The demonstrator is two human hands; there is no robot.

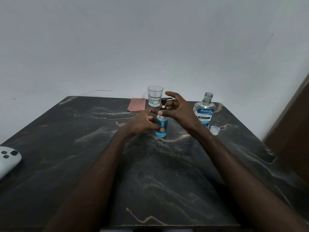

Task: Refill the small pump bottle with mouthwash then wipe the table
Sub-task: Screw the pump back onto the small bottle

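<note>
The small pump bottle (pixel 161 127), clear and filled with blue mouthwash, stands upright at the middle of the dark marble table (pixel 100 164). My left hand (pixel 143 123) wraps its body from the left. My right hand (pixel 177 108) pinches the collar of the black pump head (pixel 164 102) on the bottle's neck, the other fingers spread. To the right stands the large Listerine mouthwash bottle (pixel 204 113), uncapped, with little liquid visible. Its clear cap (pixel 214 130) lies beside it. A folded pink cloth (pixel 136 104) lies at the table's back edge.
A clear drinking glass (pixel 155 96) stands behind the pump bottle, next to the cloth. A white game controller (pixel 8 159) rests at the table's left edge. A grey wall backs the table and a dark brown panel (pixel 291 131) stands at the right.
</note>
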